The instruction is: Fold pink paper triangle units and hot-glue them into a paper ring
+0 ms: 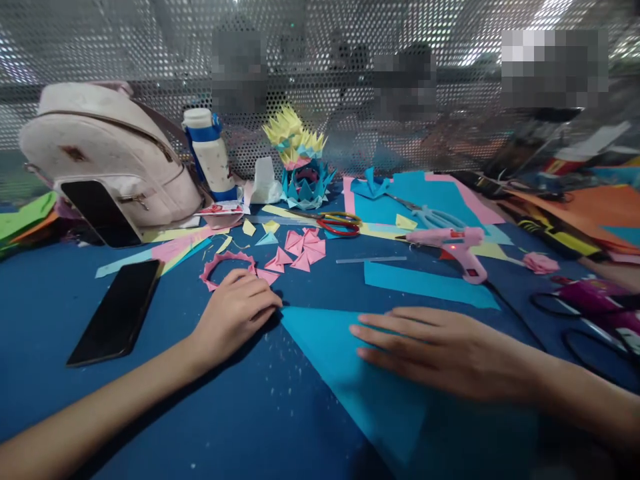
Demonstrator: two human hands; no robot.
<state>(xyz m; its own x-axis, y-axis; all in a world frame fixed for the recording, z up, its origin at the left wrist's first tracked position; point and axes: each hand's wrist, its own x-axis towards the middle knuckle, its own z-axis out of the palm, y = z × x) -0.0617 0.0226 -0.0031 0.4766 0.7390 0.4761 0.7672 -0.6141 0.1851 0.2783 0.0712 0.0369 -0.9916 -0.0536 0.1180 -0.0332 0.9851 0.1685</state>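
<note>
A blue sheet of paper (330, 353), folded to a pointed corner, lies on the table in front of me. My left hand (240, 303) has its fingers curled together at the sheet's left tip, pinching it against the table. Flat across the upper part of the paper rests my right hand (440, 347), its fingers stretched out and slightly apart. Just beyond my left hand are a pink zigzag paper ring (210, 272) and several small folded pink paper pieces (303, 248). A cut blue paper strip (425, 283) lies behind my right hand.
A pink glue gun (457, 247) with a black cord lies at the right. Red-handled scissors (343, 223) and blue-handled scissors (440, 219) lie farther back. Two phones, one flat (117, 310), a backpack (110, 153), a bottle (210, 157) and a folded-paper model (305, 180) are also here.
</note>
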